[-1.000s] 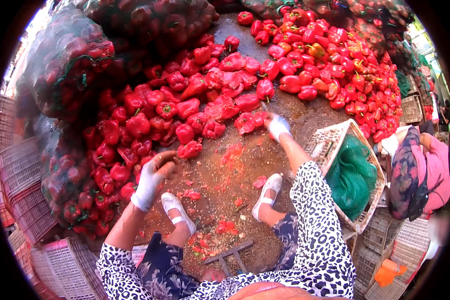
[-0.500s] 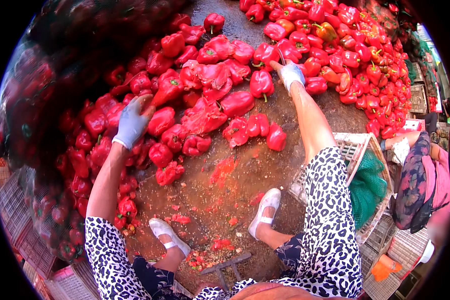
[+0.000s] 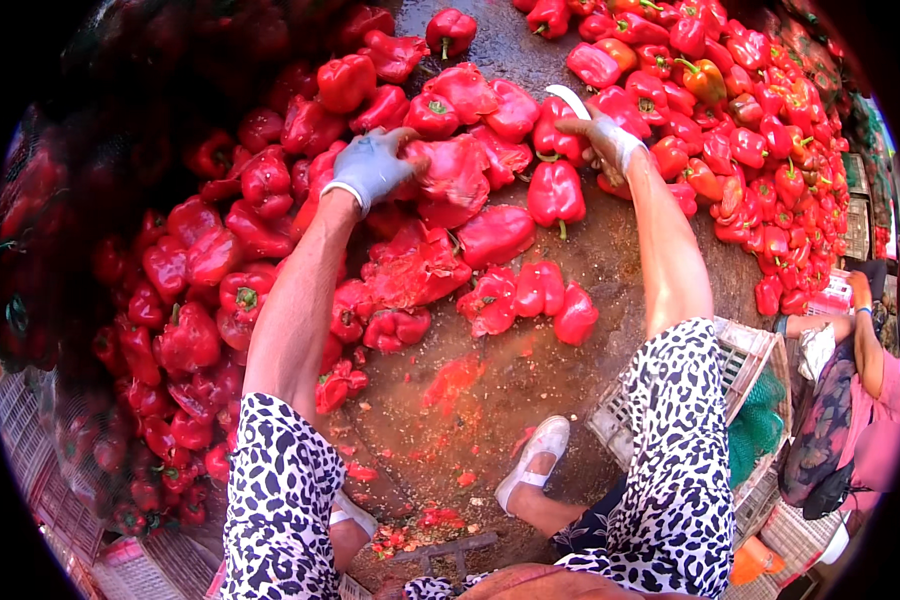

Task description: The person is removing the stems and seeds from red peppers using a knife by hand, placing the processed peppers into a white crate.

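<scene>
My left hand [image 3: 372, 168], in a pale glove with bare fingertips, is curled at the edge of a torn, flattened red bell pepper [image 3: 455, 182] and appears to grip it. My right hand [image 3: 613, 146], also gloved, is closed round a small knife [image 3: 568, 101]; its pale curved blade sticks out toward the upper left and the handle is hidden in the palm. Just left of that hand lies a whole red bell pepper [image 3: 556, 193] with its stem toward me. A split pepper [image 3: 415, 268] rests below my left hand.
Red peppers [image 3: 195, 245] heap up at left beside dark net sacks [image 3: 45, 250]. Another pepper pile [image 3: 760, 140] spreads at right. A plastic crate [image 3: 745, 345] with green netting [image 3: 757, 425] stands by my right arm. Another person [image 3: 870, 400] sits at far right. Seeds and scraps litter the wet floor [image 3: 530, 380].
My left hand has moved right, from the left heap to the torn pepper. My right hand keeps the knife, whose blade now shows more plainly. The whole view has shifted slightly.
</scene>
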A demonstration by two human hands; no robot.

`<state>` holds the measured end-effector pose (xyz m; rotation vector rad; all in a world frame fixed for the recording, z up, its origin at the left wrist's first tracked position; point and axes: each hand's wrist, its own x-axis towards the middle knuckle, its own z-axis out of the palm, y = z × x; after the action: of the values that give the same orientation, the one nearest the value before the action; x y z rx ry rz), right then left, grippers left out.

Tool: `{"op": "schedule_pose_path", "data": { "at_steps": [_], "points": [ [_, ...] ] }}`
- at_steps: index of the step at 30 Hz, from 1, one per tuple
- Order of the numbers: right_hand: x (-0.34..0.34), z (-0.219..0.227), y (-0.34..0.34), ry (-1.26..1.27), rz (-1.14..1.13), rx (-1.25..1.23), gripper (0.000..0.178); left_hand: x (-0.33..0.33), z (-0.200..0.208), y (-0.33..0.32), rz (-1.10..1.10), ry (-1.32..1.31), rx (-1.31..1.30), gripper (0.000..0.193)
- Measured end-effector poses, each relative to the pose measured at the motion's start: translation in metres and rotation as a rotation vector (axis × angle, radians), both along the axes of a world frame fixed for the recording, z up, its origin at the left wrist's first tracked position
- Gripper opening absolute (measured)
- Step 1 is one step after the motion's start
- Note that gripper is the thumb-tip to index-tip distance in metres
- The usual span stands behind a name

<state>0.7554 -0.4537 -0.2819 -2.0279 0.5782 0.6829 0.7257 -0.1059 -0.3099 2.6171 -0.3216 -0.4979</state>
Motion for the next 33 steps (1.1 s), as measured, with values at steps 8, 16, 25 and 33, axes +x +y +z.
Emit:
{"op": "schedule_pose_path", "data": {
  "at_steps": [8, 16, 25, 33],
  "points": [
    [-0.122, 0.017, 0.033, 0.027, 0.209, 0.1, 0.086, -0.068, 0.026, 0.018, -0.419, -0.082, 0.062, 0.037],
    [-0.187, 0.071, 0.117, 0.181, 0.956, 0.2, 0.07, -0.14, 0.083, 0.062, -0.397, -0.229, 0.046, 0.031],
    [0.005, 0.021, 0.103, -0.383, 0.464, -0.606, 0.045, -0.033, 0.027, 0.067, -0.184, -0.44, 0.036, 0.027],
    [-0.059, -0.058, 0.059, -0.07, 0.076, -0.324, 0.052, -0.068, 0.021, -0.027, -0.428, -0.438, 0.065, 0.044]
  ]
}}
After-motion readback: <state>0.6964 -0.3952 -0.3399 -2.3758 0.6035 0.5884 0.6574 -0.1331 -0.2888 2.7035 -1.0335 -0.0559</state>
